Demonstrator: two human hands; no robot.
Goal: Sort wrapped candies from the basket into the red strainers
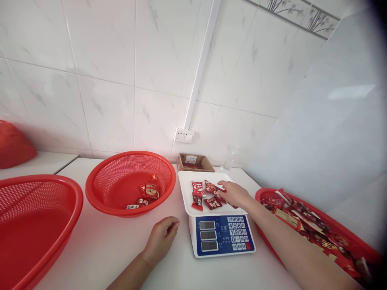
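Observation:
Over the white tray (187, 204) of a digital scale, my right hand (234, 194) reaches in from the right, its fingers closed on a red wrapped snack packet (221, 195) that they partly hide. Several more red packets lie in the tray, among them a red and white packet (198, 188) and a dark red packet (213, 203). The scale's blue panel (223, 235) with keys and small displays faces me. My left hand (161, 237) hovers or rests left of the scale, fingers curled in, with nothing visible in them.
Left of the scale stands a red perforated basket (99, 201) with several packets inside. A second red basket (68, 189) is at the far left. On the right, a red basket (263, 193) is full of packets. A cardboard box (208, 163) and clear plastic container (228, 161) stand behind.

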